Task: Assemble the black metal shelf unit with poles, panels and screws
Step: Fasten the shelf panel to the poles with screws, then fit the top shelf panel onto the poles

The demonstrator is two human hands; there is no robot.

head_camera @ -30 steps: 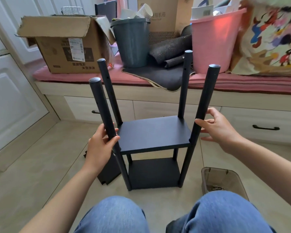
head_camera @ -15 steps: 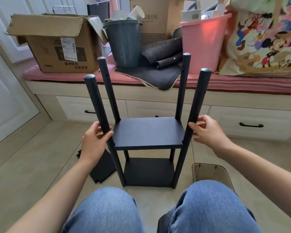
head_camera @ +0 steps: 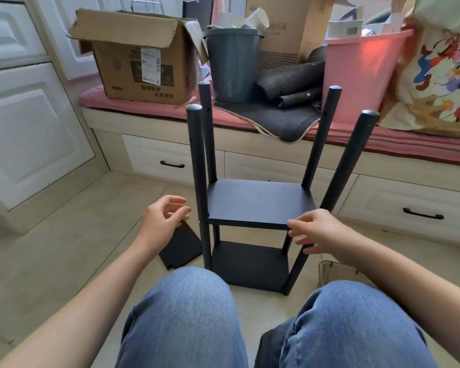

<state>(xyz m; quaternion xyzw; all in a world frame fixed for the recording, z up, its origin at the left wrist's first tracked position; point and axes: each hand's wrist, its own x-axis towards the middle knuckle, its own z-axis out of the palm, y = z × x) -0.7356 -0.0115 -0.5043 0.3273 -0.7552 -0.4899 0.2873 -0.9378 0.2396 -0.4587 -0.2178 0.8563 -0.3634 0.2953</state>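
A half-built black metal shelf unit is seen standing on the pale tiled floor, just beyond the knees in blue jeans. Two flat black rectangular panels are fitted between four round black poles: an upper panel and a lower panel resting at floor level. The near left pole stands nearly upright, while the near right pole leans outward to the right; the two far poles rise behind the upper panel.

The left hand is held just left of the near left pole, fingers loosely spread and grasping nothing; no contact with the pole can be made out. The right hand is released as well, its fingers stretched leftward in front of the near right corner of the upper panel; whether the fingertips touch the panel edge cannot be told.

A loose black flat panel lies on the floor left of the unit, partly hidden by the left wrist. A translucent brownish plastic container sits on the floor near the right knee.

Beyond, a pink cushioned bench with white drawers carries an open brown cardboard box, a dark grey plastic bin, rolled dark mats and a pink plastic tub.
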